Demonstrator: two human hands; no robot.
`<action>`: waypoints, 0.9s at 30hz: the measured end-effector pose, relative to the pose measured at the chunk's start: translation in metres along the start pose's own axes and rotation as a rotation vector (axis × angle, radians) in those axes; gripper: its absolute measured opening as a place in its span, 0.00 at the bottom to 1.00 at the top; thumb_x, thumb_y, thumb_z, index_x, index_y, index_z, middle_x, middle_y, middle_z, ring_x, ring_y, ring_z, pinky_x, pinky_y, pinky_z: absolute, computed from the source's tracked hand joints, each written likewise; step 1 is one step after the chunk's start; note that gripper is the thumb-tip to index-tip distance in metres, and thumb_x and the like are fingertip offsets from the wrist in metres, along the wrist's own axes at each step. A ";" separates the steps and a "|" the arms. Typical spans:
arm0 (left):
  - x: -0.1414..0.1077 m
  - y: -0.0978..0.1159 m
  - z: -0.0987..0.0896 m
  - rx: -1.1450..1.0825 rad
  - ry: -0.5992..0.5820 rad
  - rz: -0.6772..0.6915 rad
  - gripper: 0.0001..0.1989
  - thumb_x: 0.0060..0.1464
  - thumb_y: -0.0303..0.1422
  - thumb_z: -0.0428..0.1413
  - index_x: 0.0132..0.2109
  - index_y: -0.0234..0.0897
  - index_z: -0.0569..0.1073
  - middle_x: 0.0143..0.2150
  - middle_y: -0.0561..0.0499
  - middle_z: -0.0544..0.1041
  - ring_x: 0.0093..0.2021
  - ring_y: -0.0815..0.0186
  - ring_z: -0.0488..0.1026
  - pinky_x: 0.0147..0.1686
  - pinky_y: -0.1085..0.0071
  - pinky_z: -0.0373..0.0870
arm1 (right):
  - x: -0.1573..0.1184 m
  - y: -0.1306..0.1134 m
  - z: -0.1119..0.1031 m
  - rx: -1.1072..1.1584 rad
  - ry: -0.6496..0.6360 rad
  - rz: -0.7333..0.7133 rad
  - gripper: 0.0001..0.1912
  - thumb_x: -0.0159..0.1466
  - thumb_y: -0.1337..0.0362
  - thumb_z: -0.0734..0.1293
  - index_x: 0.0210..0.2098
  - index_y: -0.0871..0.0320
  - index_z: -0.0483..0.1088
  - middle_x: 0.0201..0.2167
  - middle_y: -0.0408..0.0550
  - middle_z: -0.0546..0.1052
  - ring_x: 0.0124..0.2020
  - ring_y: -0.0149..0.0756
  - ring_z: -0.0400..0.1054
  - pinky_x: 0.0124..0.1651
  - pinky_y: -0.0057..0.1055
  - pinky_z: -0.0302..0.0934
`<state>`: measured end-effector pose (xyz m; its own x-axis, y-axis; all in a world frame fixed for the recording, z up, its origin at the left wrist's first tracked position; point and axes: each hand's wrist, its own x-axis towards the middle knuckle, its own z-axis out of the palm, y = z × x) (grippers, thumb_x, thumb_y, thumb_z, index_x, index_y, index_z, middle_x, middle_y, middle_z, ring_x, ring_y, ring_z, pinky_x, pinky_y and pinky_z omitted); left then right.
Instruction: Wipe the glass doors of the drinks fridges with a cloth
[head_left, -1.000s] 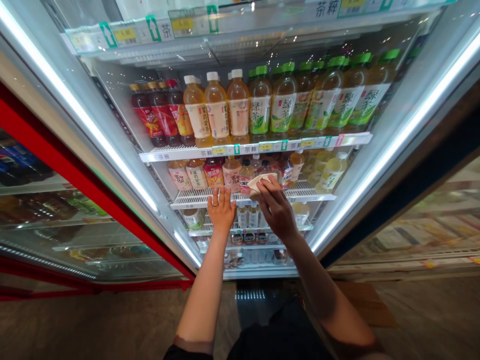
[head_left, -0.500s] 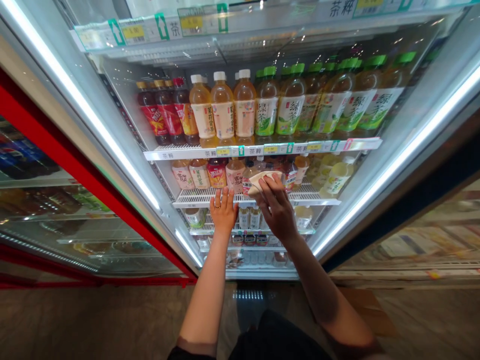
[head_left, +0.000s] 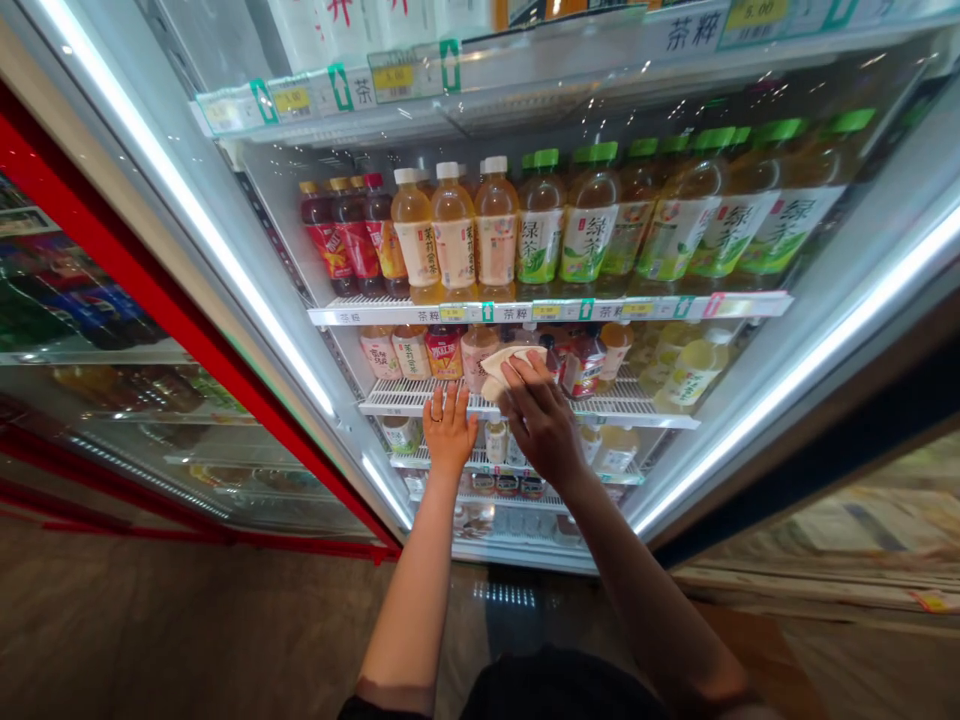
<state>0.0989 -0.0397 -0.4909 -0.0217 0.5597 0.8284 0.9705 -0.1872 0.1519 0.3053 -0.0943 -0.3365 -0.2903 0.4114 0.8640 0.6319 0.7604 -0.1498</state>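
1. The top shelf (head_left: pixel 420 90) sits at 12 o'clock, with white packs standing on it, cut off by the frame.
2. The white bottle shelf (head_left: pixel 547 310) runs across the middle. It carries dark red-labelled bottles (head_left: pixel 330 240) at its 9 o'clock end, white-capped jasmine tea bottles (head_left: pixel 454 235) at 12 o'clock, and green-capped green tea bottles (head_left: pixel 592 215) towards 3 o'clock.
3. The wire shelf (head_left: pixel 420 398) below carries shorter bottles (head_left: pixel 412 350) and pale yellow bottles (head_left: pixel 694 370) at 3 o'clock.
4. The lower wire shelf (head_left: pixel 442 462) carries small bottles (head_left: pixel 401 435).
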 end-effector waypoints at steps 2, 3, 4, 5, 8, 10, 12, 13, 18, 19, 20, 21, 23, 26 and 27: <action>0.001 0.000 -0.002 0.024 0.021 0.008 0.27 0.72 0.42 0.52 0.71 0.38 0.74 0.74 0.37 0.73 0.81 0.52 0.57 0.80 0.47 0.48 | 0.003 -0.002 -0.001 0.024 -0.029 -0.029 0.35 0.75 0.74 0.60 0.79 0.52 0.56 0.69 0.56 0.75 0.79 0.50 0.59 0.75 0.51 0.66; 0.001 0.000 -0.003 0.037 0.036 0.014 0.26 0.72 0.42 0.52 0.71 0.38 0.75 0.73 0.37 0.74 0.81 0.52 0.57 0.80 0.48 0.48 | 0.003 -0.002 -0.002 0.036 -0.045 -0.048 0.35 0.74 0.75 0.60 0.79 0.53 0.56 0.68 0.56 0.76 0.78 0.49 0.59 0.75 0.51 0.67; 0.002 0.000 -0.004 0.048 0.046 0.022 0.26 0.73 0.42 0.52 0.70 0.38 0.75 0.73 0.36 0.74 0.81 0.51 0.57 0.80 0.48 0.48 | 0.001 -0.002 -0.002 0.046 -0.059 -0.064 0.36 0.74 0.75 0.59 0.79 0.53 0.57 0.68 0.56 0.77 0.78 0.49 0.60 0.74 0.51 0.67; 0.002 0.000 -0.006 0.055 0.049 0.027 0.26 0.73 0.42 0.51 0.70 0.37 0.75 0.73 0.36 0.74 0.81 0.51 0.57 0.80 0.48 0.48 | -0.001 -0.001 -0.003 0.053 -0.067 -0.072 0.36 0.74 0.75 0.60 0.79 0.53 0.57 0.67 0.56 0.77 0.78 0.49 0.61 0.74 0.51 0.68; 0.004 0.002 -0.012 0.056 0.003 0.015 0.26 0.73 0.42 0.51 0.71 0.37 0.74 0.74 0.36 0.73 0.81 0.52 0.57 0.80 0.48 0.50 | -0.006 0.004 -0.005 0.054 -0.036 -0.046 0.38 0.73 0.76 0.60 0.80 0.51 0.53 0.69 0.56 0.76 0.77 0.50 0.62 0.73 0.53 0.68; 0.005 0.003 -0.016 0.057 -0.026 0.000 0.27 0.73 0.42 0.50 0.72 0.36 0.73 0.74 0.36 0.72 0.81 0.52 0.57 0.80 0.49 0.51 | -0.006 0.006 -0.006 0.055 0.001 -0.018 0.41 0.73 0.77 0.60 0.81 0.50 0.50 0.71 0.56 0.74 0.78 0.50 0.61 0.74 0.53 0.68; 0.007 0.006 -0.021 0.071 -0.024 -0.011 0.27 0.74 0.42 0.50 0.72 0.35 0.73 0.74 0.36 0.73 0.81 0.53 0.58 0.79 0.51 0.52 | -0.004 0.007 -0.005 0.067 0.003 -0.023 0.43 0.73 0.77 0.60 0.82 0.50 0.46 0.72 0.56 0.72 0.78 0.49 0.60 0.75 0.53 0.67; 0.007 0.008 -0.023 0.080 -0.018 -0.015 0.27 0.74 0.42 0.49 0.72 0.34 0.73 0.73 0.35 0.73 0.81 0.53 0.58 0.79 0.51 0.52 | -0.004 0.007 -0.004 0.077 -0.014 -0.040 0.43 0.73 0.76 0.60 0.83 0.50 0.44 0.72 0.57 0.72 0.78 0.50 0.59 0.76 0.52 0.66; 0.010 0.013 -0.035 0.088 -0.032 -0.012 0.28 0.75 0.40 0.48 0.75 0.35 0.69 0.76 0.37 0.70 0.82 0.55 0.56 0.79 0.52 0.53 | -0.014 0.012 -0.002 0.125 -0.062 -0.114 0.45 0.74 0.76 0.60 0.83 0.52 0.37 0.71 0.59 0.72 0.79 0.51 0.58 0.76 0.52 0.66; 0.010 0.013 -0.038 0.085 -0.042 -0.005 0.28 0.75 0.40 0.48 0.75 0.36 0.68 0.77 0.38 0.68 0.82 0.55 0.55 0.79 0.53 0.53 | -0.017 0.013 -0.003 0.133 -0.046 -0.106 0.46 0.74 0.77 0.60 0.83 0.51 0.36 0.72 0.58 0.72 0.79 0.51 0.57 0.76 0.52 0.66; 0.009 0.013 -0.041 0.082 -0.049 0.000 0.28 0.75 0.39 0.48 0.76 0.37 0.66 0.78 0.38 0.67 0.82 0.56 0.55 0.79 0.53 0.54 | -0.020 0.015 -0.003 0.141 -0.025 -0.093 0.46 0.73 0.77 0.60 0.83 0.50 0.36 0.73 0.58 0.71 0.80 0.51 0.56 0.76 0.53 0.66; 0.009 0.012 -0.043 0.083 -0.047 0.001 0.28 0.76 0.39 0.48 0.77 0.38 0.65 0.78 0.39 0.67 0.82 0.56 0.55 0.79 0.54 0.54 | -0.022 0.015 -0.003 0.147 -0.005 -0.076 0.47 0.73 0.78 0.60 0.83 0.50 0.35 0.73 0.58 0.70 0.80 0.52 0.55 0.76 0.54 0.66; 0.007 0.010 -0.047 0.094 -0.019 -0.014 0.29 0.76 0.40 0.47 0.78 0.37 0.63 0.78 0.38 0.66 0.82 0.56 0.54 0.79 0.54 0.55 | -0.024 0.015 -0.001 0.149 0.019 -0.043 0.47 0.73 0.77 0.60 0.83 0.49 0.36 0.75 0.58 0.68 0.80 0.52 0.54 0.77 0.55 0.65; 0.005 0.005 -0.051 0.105 0.042 -0.062 0.30 0.77 0.40 0.46 0.79 0.35 0.61 0.78 0.36 0.66 0.83 0.56 0.53 0.79 0.52 0.55 | -0.023 0.012 0.003 0.133 0.005 -0.020 0.46 0.73 0.77 0.61 0.83 0.48 0.38 0.74 0.57 0.69 0.79 0.52 0.57 0.76 0.54 0.66; 0.005 0.003 -0.051 0.102 0.053 -0.078 0.30 0.77 0.40 0.46 0.79 0.34 0.61 0.78 0.36 0.66 0.83 0.56 0.52 0.79 0.51 0.55 | -0.023 0.011 0.005 0.128 -0.011 -0.028 0.46 0.73 0.77 0.61 0.83 0.48 0.39 0.74 0.57 0.69 0.79 0.52 0.58 0.76 0.54 0.67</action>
<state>0.0890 -0.0789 -0.4587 -0.1077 0.5255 0.8440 0.9848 -0.0602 0.1632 0.3156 -0.0927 -0.3599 -0.3150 0.3938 0.8635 0.5268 0.8293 -0.1861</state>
